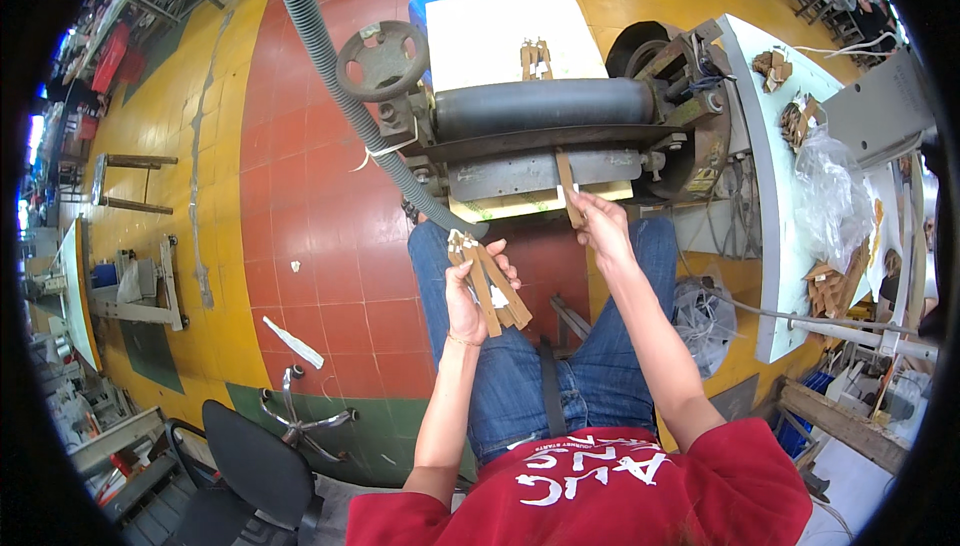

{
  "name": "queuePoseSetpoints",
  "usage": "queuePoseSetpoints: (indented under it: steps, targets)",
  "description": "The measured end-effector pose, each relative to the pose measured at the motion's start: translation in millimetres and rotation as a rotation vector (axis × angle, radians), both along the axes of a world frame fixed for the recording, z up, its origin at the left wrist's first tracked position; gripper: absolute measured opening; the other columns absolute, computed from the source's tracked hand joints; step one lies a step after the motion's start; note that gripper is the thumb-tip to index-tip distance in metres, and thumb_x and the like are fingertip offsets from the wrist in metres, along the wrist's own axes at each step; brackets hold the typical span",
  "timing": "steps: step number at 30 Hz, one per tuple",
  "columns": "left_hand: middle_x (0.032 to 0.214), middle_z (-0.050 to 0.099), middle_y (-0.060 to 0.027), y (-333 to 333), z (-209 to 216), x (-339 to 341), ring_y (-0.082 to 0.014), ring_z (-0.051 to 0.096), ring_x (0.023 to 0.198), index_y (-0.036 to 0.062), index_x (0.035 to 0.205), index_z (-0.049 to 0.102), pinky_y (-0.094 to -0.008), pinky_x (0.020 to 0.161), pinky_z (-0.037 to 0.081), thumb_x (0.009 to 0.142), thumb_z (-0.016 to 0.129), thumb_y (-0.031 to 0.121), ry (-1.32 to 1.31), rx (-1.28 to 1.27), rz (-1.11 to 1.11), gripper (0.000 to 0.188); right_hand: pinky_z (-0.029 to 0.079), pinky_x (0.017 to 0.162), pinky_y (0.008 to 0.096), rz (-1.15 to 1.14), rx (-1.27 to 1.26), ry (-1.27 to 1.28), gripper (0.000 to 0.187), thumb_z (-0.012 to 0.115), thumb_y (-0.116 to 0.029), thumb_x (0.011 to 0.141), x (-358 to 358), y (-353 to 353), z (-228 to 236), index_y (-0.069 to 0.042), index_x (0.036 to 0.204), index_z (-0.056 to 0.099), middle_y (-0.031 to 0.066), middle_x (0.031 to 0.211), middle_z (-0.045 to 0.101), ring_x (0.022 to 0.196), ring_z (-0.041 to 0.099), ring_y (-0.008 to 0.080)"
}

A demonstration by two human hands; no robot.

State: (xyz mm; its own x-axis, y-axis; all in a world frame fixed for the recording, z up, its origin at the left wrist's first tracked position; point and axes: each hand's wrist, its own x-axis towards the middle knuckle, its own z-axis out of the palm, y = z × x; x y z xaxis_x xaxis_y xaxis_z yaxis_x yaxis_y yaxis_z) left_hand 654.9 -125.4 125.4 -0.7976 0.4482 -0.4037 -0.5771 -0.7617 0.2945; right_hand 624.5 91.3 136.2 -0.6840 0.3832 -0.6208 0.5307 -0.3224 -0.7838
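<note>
In my left hand [468, 296] is a fanned bundle of brown strips [505, 291] with white tags among them, held above my left thigh. My right hand [603, 229] pinches the near end of a single brown strip [567, 186]. That strip's far end lies on the metal feed plate [500, 174] of a machine, close to its dark roller [545, 106]. Several more brown strips [537, 59] rest on a white board [510, 26] beyond the roller. The exact material of the strips I cannot make out.
A handwheel [382, 61] and a grey ribbed hose [320, 46] are at the machine's left. On the right, a pale table [765, 196] carries piles of brown pieces [800, 121] and a clear plastic bag [832, 191]. A black chair [262, 461] stands at lower left.
</note>
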Motion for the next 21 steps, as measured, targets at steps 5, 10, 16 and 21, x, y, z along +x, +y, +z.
queuePoseSetpoints:
  steps: [5,10,16,21]
  targets:
    - [0.090,0.055,-0.0090,3,1,4,-0.0216,0.056,0.082,-0.0029,0.121,0.052,-0.0365,0.073,0.050,0.086,0.043,0.038,-0.002,0.025,-0.012,0.054,0.049,0.070,0.0269,-0.089,0.100,0.091,0.056,0.071,-0.031,0.083,-28,-10,14,0.004,0.123,0.052,0.0132,0.108,0.062,0.093,0.062,0.0175]
    - [0.091,0.055,-0.0085,8,2,5,-0.0209,0.057,0.087,-0.0029,0.122,0.051,-0.0386,0.080,0.052,0.087,0.042,0.038,-0.008,-0.030,-0.014,0.054,0.048,0.084,0.0280,-0.009,0.483,0.238,0.051,0.069,-0.025,0.085,26,-35,23,0.005,0.122,0.052,0.0151,0.114,0.061,0.101,0.060,0.0167]
    - [0.095,0.056,-0.0067,27,10,2,-0.0212,0.058,0.096,-0.0022,0.126,0.049,-0.0382,0.088,0.051,0.092,0.040,0.036,0.024,-0.162,-0.030,0.053,0.047,0.067,0.0218,0.348,0.273,0.052,0.024,0.069,-0.021,0.085,97,-51,47,0.000,0.095,0.064,0.0014,0.085,0.064,0.077,0.058,0.0057]
    - [0.101,0.056,-0.0076,40,25,3,-0.0234,0.054,0.108,-0.0006,0.131,0.045,-0.0378,0.095,0.046,0.094,0.038,0.031,0.163,-0.205,0.023,0.049,0.046,0.053,0.0264,0.437,0.676,0.266,0.043,0.083,-0.038,0.065,108,-72,73,-0.005,0.086,0.064,0.0034,0.074,0.057,0.058,0.055,0.0122]
